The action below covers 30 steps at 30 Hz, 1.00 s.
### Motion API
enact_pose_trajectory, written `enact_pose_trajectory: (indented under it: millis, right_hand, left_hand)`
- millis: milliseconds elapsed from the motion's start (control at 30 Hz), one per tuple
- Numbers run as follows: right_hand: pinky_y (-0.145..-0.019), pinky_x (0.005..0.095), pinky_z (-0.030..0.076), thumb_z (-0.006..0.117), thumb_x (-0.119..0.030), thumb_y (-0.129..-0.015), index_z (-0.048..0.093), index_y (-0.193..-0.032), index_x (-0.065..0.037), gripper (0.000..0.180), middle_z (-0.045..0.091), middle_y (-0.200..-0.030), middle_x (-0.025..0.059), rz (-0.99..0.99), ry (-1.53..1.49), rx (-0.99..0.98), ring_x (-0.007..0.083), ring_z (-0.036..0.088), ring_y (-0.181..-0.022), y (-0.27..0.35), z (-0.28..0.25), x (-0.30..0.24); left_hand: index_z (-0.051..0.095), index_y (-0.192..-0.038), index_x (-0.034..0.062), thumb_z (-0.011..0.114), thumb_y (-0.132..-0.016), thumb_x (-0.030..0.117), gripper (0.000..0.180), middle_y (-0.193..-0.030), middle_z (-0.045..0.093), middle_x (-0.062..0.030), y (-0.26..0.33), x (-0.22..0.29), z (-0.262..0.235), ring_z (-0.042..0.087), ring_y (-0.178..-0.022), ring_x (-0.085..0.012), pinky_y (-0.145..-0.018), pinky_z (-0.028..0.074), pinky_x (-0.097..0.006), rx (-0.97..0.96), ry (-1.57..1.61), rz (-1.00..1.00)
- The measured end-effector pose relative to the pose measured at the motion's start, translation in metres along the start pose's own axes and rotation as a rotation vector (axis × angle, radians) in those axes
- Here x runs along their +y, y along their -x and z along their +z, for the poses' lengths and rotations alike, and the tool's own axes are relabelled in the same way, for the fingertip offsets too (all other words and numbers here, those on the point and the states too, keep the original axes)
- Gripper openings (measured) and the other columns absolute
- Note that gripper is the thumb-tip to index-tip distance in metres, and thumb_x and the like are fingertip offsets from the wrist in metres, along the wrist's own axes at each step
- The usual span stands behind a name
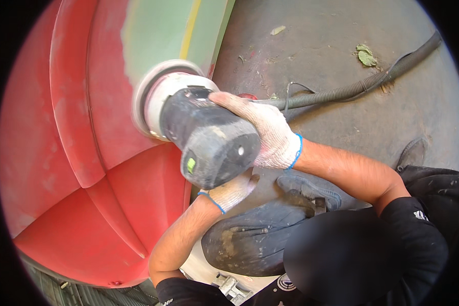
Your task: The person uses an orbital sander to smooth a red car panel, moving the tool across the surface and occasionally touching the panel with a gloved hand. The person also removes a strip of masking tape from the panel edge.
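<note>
An orbital sander (pixel 209 135) with a dark grey body has its round pad (pixel 148 102) against a curved panel (pixel 112 76), where red paint meets a pale green, yellow-striped area. My right hand (pixel 270 127), in a white knit glove with blue cuff trim, wraps round the sander's body from the right, its thumb on top near the head. Below the sander's rear end is my left hand (pixel 234 192), gloved likewise. Its fingers are mostly hidden behind the tool, so whether it grips the body cannot be seen.
A ribbed grey hose (pixel 336 96) with a thin cable runs from behind my right hand to the upper right over the concrete floor (pixel 311 46). A crumpled leaf (pixel 366 55) lies near it. My bent knee (pixel 245 239) and a shoe (pixel 311 188) are close below the sander.
</note>
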State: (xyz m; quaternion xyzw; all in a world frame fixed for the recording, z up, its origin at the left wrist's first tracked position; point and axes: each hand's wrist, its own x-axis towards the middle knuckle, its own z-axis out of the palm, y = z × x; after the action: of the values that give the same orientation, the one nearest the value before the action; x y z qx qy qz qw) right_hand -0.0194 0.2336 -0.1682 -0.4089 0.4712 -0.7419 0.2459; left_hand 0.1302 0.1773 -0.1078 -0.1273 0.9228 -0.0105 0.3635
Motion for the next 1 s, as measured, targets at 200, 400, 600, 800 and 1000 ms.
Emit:
enact_pose_trajectory:
  millis: [200,400,600,800,1000]
  right_hand:
    - [-0.087,0.0385,0.053,0.081,-0.016,-0.067,0.045,-0.133,-0.011,0.075,0.063,-0.115,0.0185,-0.151,-0.128,0.243,0.0346,0.064,-0.104,-0.045,-0.016,0.003]
    - [-0.082,0.0420,0.053,0.072,-0.012,-0.069,0.048,-0.128,-0.006,0.064,0.066,-0.101,0.0239,0.115,0.111,0.464,0.0414,0.063,-0.096,-0.056,-0.043,-0.015]
    - [-0.087,0.0407,0.051,0.066,-0.011,-0.069,0.052,-0.122,-0.005,0.056,0.065,-0.104,0.0224,0.209,0.135,0.507,0.0399,0.062,-0.101,-0.054,-0.076,-0.015]
    - [-0.084,0.0333,0.050,0.068,-0.011,-0.067,0.056,-0.109,0.001,0.045,0.067,-0.096,0.0141,0.349,0.001,0.581,0.0243,0.064,-0.089,-0.052,-0.103,-0.027]
    - [-0.054,0.0277,0.046,0.069,-0.006,-0.063,0.060,-0.088,0.002,0.028,0.060,-0.067,0.0048,0.542,-0.071,0.617,0.0122,0.055,-0.057,-0.058,-0.136,-0.023]
  left_hand:
    - [0.055,-0.127,0.0067,0.064,-0.080,0.036,0.057,-0.132,0.053,-0.0149,0.013,-0.017,-0.064,0.046,-0.126,-0.0324,-0.107,0.033,-0.049,0.160,-0.322,-0.135]
    - [0.044,-0.140,0.0065,0.070,-0.078,0.039,0.074,-0.147,0.042,-0.0131,0.016,-0.067,-0.144,0.039,-0.136,-0.0307,-0.112,0.029,-0.042,0.658,-0.900,-0.180]
    - [0.033,-0.147,0.0080,0.050,-0.081,0.068,0.091,-0.156,0.027,-0.0086,-0.040,-0.079,-0.161,0.024,-0.145,-0.0229,-0.119,0.015,-0.036,0.517,-1.261,-0.452]
    - [0.037,-0.145,0.0059,0.055,-0.079,0.065,0.091,-0.156,0.027,-0.0116,-0.018,-0.087,-0.099,0.023,-0.145,-0.0271,-0.119,0.014,-0.038,0.438,-1.021,-0.231]
    - [0.035,-0.147,0.0125,0.053,-0.082,0.063,0.085,-0.157,0.027,-0.0042,-0.053,-0.107,-0.138,0.024,-0.144,-0.0203,-0.119,0.014,-0.038,0.560,-1.062,-0.289]
